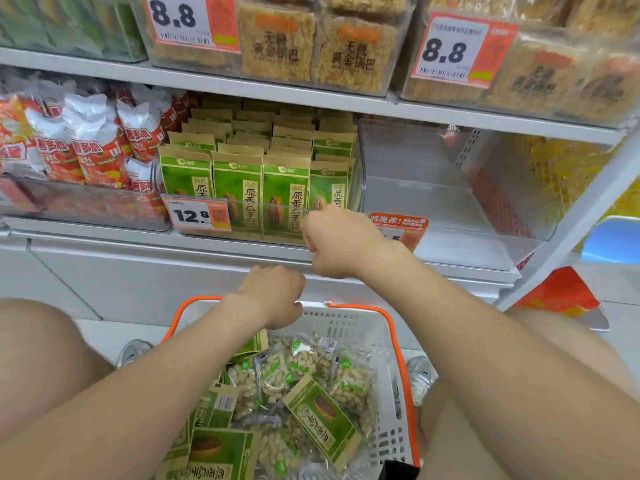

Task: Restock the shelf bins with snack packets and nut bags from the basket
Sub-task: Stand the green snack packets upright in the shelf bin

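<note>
Green sunflower-seed packets (322, 417) and clear peanut bags (277, 372) lie heaped in the white, orange-rimmed plastic basket (391, 341) on the floor below the shelf. The left hand (273, 299) curls over the basket's far rim. The right hand (339, 240) grips the front lip of the packed clear seed bin (249, 220). Just to the right, a second clear bin (433, 202) shows its bare floor.

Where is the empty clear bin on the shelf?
In the head view the empty clear bin sits on the lower shelf, right of centre, next to the bin of green seed bags and just beyond the right hand.
</note>
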The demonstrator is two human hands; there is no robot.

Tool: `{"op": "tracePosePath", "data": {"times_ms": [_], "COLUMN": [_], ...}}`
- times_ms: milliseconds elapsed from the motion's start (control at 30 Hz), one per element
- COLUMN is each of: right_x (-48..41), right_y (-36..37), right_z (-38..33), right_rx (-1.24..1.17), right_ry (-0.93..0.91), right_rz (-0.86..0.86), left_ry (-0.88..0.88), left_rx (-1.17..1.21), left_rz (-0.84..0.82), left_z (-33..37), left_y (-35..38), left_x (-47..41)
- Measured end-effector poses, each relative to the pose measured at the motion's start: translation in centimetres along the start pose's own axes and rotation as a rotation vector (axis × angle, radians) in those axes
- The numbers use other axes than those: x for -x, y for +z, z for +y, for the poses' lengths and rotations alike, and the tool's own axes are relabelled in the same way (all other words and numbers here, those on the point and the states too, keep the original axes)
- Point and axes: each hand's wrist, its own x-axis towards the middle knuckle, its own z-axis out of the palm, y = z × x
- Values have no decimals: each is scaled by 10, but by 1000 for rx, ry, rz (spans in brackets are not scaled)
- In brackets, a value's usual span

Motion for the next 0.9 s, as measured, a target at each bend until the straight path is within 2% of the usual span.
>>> {"op": "tracePosePath", "data": {"times_ms": [167, 267, 533, 700, 767, 900], "right_x": [21, 29, 30, 27, 28, 29], "right_y": [35, 40, 28, 25, 23, 14], "right_z": [-7, -6, -8, -8, -7, -7], "right_rx": [108, 119, 36, 15, 23, 34], "right_ry": [-3, 0, -14, -25, -32, -37], "right_rz": [-383, -458, -399, -371, -362, -366], "left_ry": [147, 241, 406, 409, 420, 387], "left_rx": [27, -32, -220, -388, -439, -273], "left_rz": [-348, -477, -499, -338, -346, -433], "left_z": [26, 47, 73, 79, 80, 80], "left_y": [66, 97, 162, 177, 179, 164], "left_x": [-8, -7, 8, 14, 16, 16]}}
